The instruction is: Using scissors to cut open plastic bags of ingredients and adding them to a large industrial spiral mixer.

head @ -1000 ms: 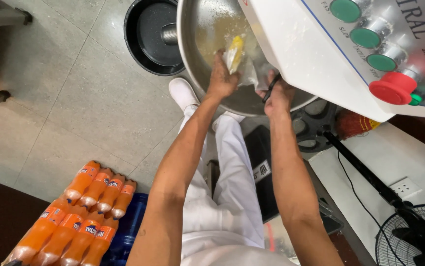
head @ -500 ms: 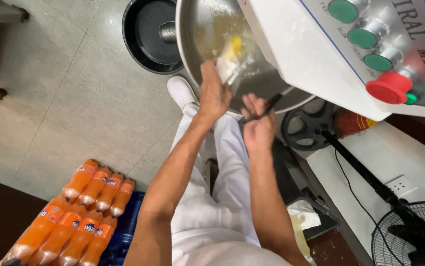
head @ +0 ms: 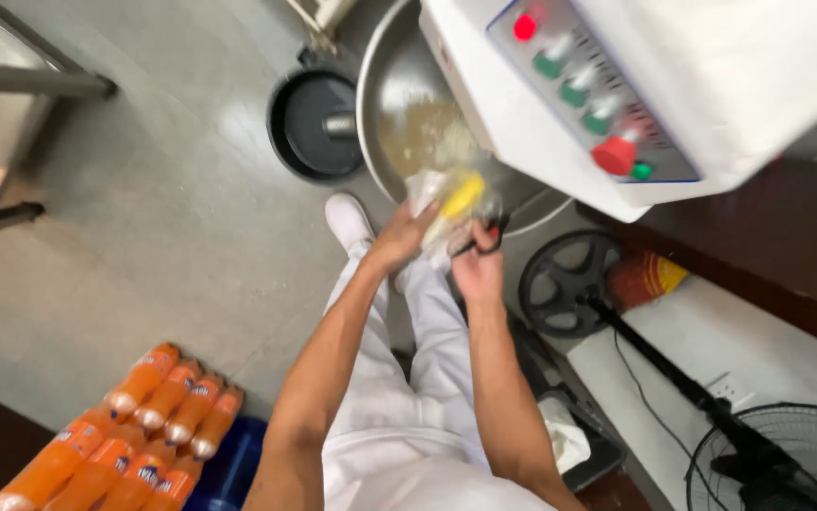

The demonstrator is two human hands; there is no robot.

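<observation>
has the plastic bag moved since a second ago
Yes. The plastic bag was over the inside of the mixer bowl; now it is at the bowl's near rim, toward the person.

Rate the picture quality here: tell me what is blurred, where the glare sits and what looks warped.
Head view: motion blur smears the whole frame, worst on the left hand, right hand and the clear bag they grip. Glare whitens the steel bowl and the floor beside the black pan. The wide lens bends the mixer housing and shelf legs.
</observation>
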